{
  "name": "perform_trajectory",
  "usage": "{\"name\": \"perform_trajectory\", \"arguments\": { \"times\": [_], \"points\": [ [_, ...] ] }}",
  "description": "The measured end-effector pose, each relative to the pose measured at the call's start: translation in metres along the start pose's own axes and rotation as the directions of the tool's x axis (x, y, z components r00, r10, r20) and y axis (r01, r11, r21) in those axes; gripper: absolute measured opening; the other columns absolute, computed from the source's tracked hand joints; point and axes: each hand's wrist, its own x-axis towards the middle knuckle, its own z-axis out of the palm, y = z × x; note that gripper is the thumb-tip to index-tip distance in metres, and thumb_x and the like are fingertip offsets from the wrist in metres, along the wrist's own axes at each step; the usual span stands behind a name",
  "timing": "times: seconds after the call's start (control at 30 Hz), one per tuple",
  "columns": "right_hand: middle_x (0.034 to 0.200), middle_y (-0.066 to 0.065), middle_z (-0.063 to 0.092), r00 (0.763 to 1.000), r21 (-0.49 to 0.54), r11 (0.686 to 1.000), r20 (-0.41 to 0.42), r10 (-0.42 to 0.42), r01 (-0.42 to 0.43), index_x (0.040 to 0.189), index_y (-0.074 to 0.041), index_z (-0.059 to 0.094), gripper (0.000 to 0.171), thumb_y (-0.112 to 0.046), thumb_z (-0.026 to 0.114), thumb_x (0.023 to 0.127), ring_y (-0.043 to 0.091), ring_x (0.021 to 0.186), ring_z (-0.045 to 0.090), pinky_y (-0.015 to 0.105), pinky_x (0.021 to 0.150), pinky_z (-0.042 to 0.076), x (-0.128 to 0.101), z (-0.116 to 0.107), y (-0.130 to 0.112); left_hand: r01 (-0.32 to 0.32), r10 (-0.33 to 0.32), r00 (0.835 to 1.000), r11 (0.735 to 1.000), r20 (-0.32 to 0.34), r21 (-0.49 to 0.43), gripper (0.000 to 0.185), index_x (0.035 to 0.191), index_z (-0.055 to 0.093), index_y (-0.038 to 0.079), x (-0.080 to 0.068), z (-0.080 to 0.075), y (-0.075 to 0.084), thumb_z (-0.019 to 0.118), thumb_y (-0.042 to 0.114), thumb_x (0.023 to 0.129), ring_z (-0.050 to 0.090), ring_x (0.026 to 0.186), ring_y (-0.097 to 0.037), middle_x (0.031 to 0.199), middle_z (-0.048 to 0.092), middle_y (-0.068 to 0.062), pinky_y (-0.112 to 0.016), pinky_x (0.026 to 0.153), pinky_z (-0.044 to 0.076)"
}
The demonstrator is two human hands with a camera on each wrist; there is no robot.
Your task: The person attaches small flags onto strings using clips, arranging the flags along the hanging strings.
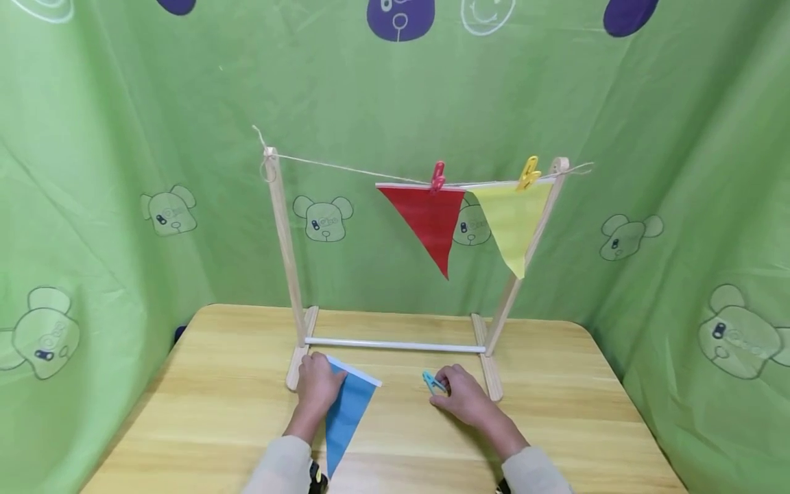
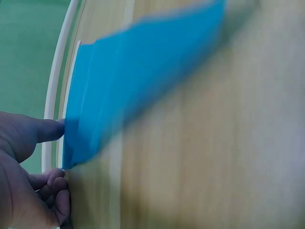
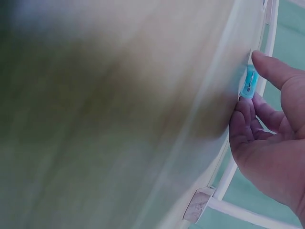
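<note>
Right hand [image 1: 465, 398] grip pinches the blue clip [image 1: 433, 383] at its 11 o'clock; left hand [image 1: 317, 387] grip holds the blue flag [image 1: 345, 418] top edge, flat on the surface [image 1: 555, 425]. Pickup step, likely; next needs lifting both to the string [image 1: 345, 168], 12 o'clock, left of the red flag [image 1: 426, 216].

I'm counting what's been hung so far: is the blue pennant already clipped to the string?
No, the blue pennant lies flat on the table under the left hand, while only the red pennant and yellow pennant hang.
</note>
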Motion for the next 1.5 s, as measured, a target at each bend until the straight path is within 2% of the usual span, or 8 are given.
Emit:
{"name": "perform_trajectory", "arguments": {
  "times": [0.23, 0.43, 0.73, 0.93, 1.1, 1.23, 1.37, 1.5],
  "points": [
    [0.091, 0.002, 0.052, 1.000, -0.011, 1.000, -0.015, -0.013, 0.013, 0.103, -0.007, 0.064, 0.040, -0.029, 0.089, 0.081, 0.015, 0.079, 0.047, 0.026, 0.067, 0.042, 0.001, 0.001, 0.000, 0.001, -0.001, 1.000, 1.000, -0.018, 0.007, 0.050, 0.105, 0.063, -0.010, -0.001, 0.003, 0.001, 0.089, 0.024, 0.079, 0.062, 0.092, -0.041, 0.099, 0.062, -0.024, -0.055, 0.077, 0.053],
    [0.092, 0.003, 0.052, 1.000, -0.021, 1.000, -0.010, 0.004, -0.004, 0.103, -0.006, 0.063, 0.043, -0.031, 0.089, 0.081, 0.015, 0.080, 0.047, 0.027, 0.068, 0.042, 0.001, 0.000, -0.001, 0.008, -0.008, 1.000, 1.000, -0.019, -0.008, 0.045, 0.104, 0.062, -0.008, -0.001, 0.003, 0.003, 0.088, 0.019, 0.079, 0.064, 0.089, -0.041, 0.096, 0.063, -0.023, -0.054, 0.074, 0.054],
    [0.091, 0.003, 0.052, 1.000, -0.017, 1.000, -0.006, -0.002, 0.001, 0.102, -0.006, 0.063, 0.041, -0.031, 0.089, 0.081, 0.015, 0.080, 0.047, 0.027, 0.068, 0.042, 0.003, -0.001, -0.002, -0.021, 0.020, 0.998, 1.000, -0.052, -0.012, 0.038, 0.100, 0.065, -0.004, -0.001, 0.004, 0.001, 0.088, 0.017, 0.078, 0.067, 0.088, -0.043, 0.092, 0.067, -0.022, -0.056, 0.072, 0.054],
    [0.091, 0.003, 0.052, 1.000, -0.011, 1.000, -0.013, 0.000, 0.000, 0.102, -0.005, 0.062, 0.038, -0.023, 0.089, 0.082, 0.016, 0.080, 0.047, 0.028, 0.069, 0.043, 0.003, -0.001, -0.002, -0.006, 0.005, 0.999, 0.999, -0.046, -0.034, 0.037, 0.103, 0.065, -0.003, -0.001, 0.003, 0.001, 0.086, 0.016, 0.080, 0.070, 0.084, -0.042, 0.088, 0.071, -0.022, -0.055, 0.067, 0.054],
    [0.090, 0.003, 0.053, 1.000, -0.001, 1.000, -0.011, 0.000, 0.000, 0.101, -0.005, 0.063, 0.034, -0.019, 0.088, 0.083, 0.016, 0.080, 0.048, 0.027, 0.068, 0.043, 0.003, 0.000, -0.002, 0.017, -0.019, 1.000, 0.995, -0.021, -0.100, 0.044, 0.116, 0.064, -0.007, 0.000, -0.001, -0.001, 0.082, 0.009, 0.080, 0.070, 0.085, -0.040, 0.090, 0.072, -0.022, -0.056, 0.076, 0.057],
    [0.090, 0.003, 0.054, 1.000, 0.005, 1.000, -0.009, 0.002, -0.002, 0.101, -0.006, 0.063, 0.032, -0.018, 0.087, 0.083, 0.015, 0.080, 0.049, 0.025, 0.067, 0.043, 0.004, 0.000, -0.001, 0.052, -0.048, 0.999, 0.988, 0.025, -0.148, 0.050, 0.127, 0.063, -0.009, 0.003, -0.002, -0.003, 0.080, 0.007, 0.082, 0.071, 0.094, -0.039, 0.100, 0.074, -0.023, -0.057, 0.087, 0.058],
    [0.091, 0.003, 0.054, 1.000, 0.010, 1.000, 0.004, 0.001, -0.001, 0.102, -0.007, 0.063, 0.031, -0.017, 0.086, 0.085, 0.016, 0.080, 0.049, 0.026, 0.068, 0.044, 0.004, 0.000, 0.000, 0.078, -0.069, 0.996, 0.979, 0.055, -0.190, 0.043, 0.124, 0.069, -0.007, 0.005, -0.006, -0.002, 0.078, 0.006, 0.084, 0.071, 0.106, -0.041, 0.113, 0.074, -0.025, -0.057, 0.093, 0.057],
    [0.091, 0.003, 0.054, 1.000, 0.017, 1.000, 0.013, 0.001, -0.001, 0.102, -0.007, 0.063, 0.030, -0.016, 0.086, 0.085, 0.016, 0.080, 0.049, 0.027, 0.068, 0.044, 0.004, 0.000, 0.000, 0.086, -0.070, 0.995, 0.968, 0.076, -0.235, 0.031, 0.115, 0.074, -0.005, 0.004, -0.010, -0.001, 0.074, 0.003, 0.085, 0.071, 0.103, -0.038, 0.112, 0.075, -0.023, -0.056, 0.089, 0.058]
  ]
}}
